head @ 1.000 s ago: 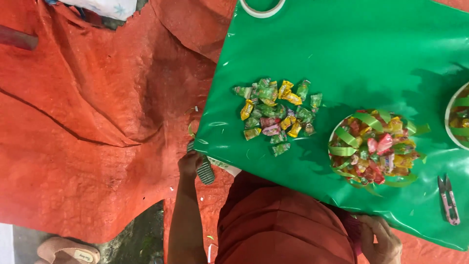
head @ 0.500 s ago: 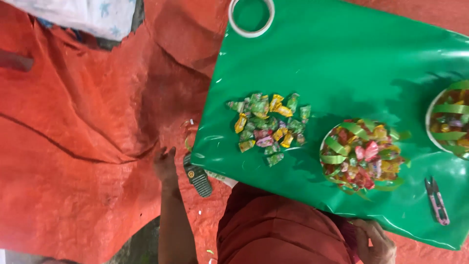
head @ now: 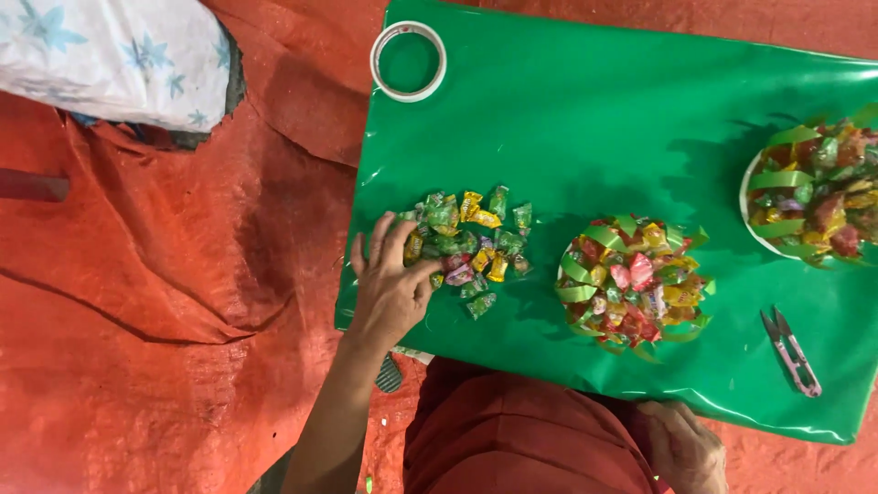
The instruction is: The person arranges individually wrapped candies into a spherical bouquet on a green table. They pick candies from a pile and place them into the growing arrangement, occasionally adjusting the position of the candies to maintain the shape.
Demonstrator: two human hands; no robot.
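My left hand point(head: 393, 285) reaches onto the green sheet point(head: 567, 119) with its fingers spread. Its fingertips rest on the left edge of a loose pile of wrapped candies point(head: 476, 245) in green, yellow and pink; nothing is gripped. To the right of the pile sits a round candy arrangement ringed with green ribbon loops point(head: 631, 279). My right hand point(head: 681, 445) lies low at the bottom right on my red-clothed leg, by the sheet's near edge, holding nothing that shows.
A second candy arrangement on a white plate point(head: 814, 192) sits at the right edge. A tape roll point(head: 408, 60) lies at the sheet's far left corner, small snips point(head: 791, 352) near the right front. A white star-patterned cushion point(head: 110, 59) and red tarp point(head: 165, 302) lie left.
My left hand has risen from beside the dark ribbed object under the sheet's edge onto the sheet and now touches the candy pile. The view has shifted and come closer.
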